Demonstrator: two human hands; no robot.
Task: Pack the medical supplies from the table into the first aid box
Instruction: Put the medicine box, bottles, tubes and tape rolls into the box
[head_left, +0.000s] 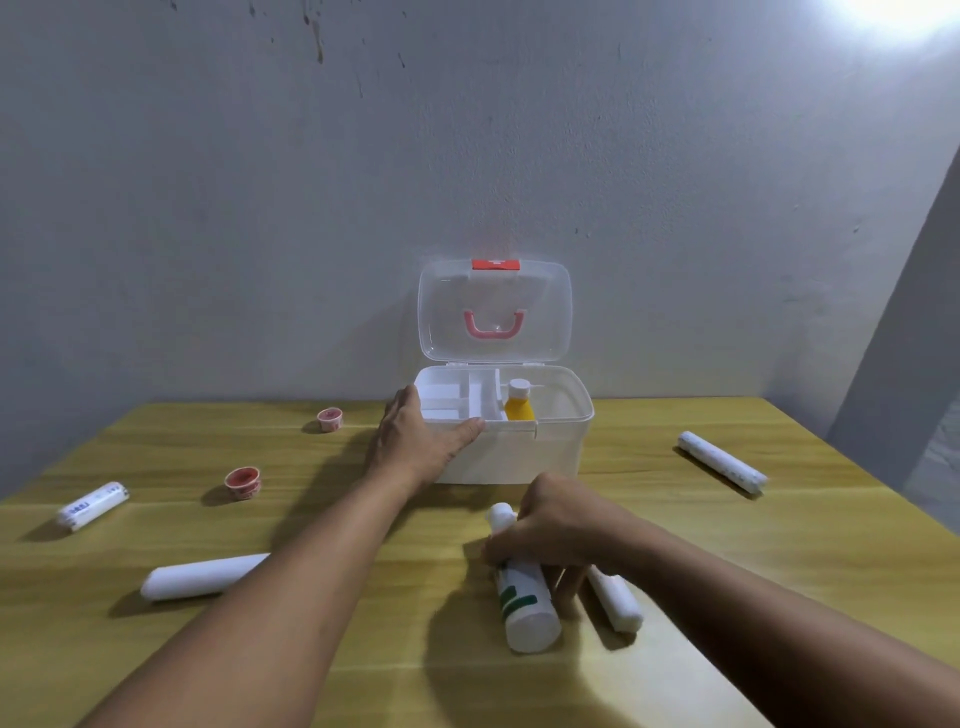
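Observation:
The white first aid box (519, 457) stands open at the table's far middle, its clear lid (493, 291) upright against the wall. Inside stand a white divider tray and a yellow bottle (518, 402) with a white cap. My left hand (415, 441) rests on the box's front left rim, thumb along the edge. My right hand (550, 530) grips a white bottle (524, 597) with green marks, lying on the table in front of the box. A white gauze roll (615, 600) lies just right of that bottle.
On the yellow wooden table (363, 675) lie a white roll (200, 576) at near left, a printed roll (92, 505) at far left and a long roll (722, 461) at right. Two small red-lidded cups (242, 482) (330, 419) sit left of the box. A grey wall backs the table.

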